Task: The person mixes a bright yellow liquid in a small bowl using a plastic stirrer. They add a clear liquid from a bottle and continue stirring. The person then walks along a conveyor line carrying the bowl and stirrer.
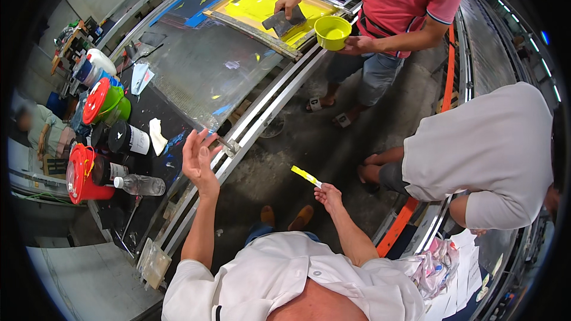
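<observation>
Upper black jar [126, 137]: at ten o'clock from my left hand [201, 157], it wears a white label [140, 141] with dark characters, small and turned sideways to me.
Lower black jar [102, 170]: at nine o'clock from that same hand, its white paper label [118, 171] carries dark marks too small for me to make out.
Sandals [314, 104]: at two o'clock from that hand, each white strap shows one bold dark letter-like mark.
Paper sheets [468, 273]: at four o'clock from my right hand [328, 195], faint print, illegible to me.

Glossy-looking yellow strip [305, 175], smooth plastic bowl [331, 42], clear plastic bottle [143, 185], bare metal rail [266, 117], rough matt floor [256, 169]
</observation>
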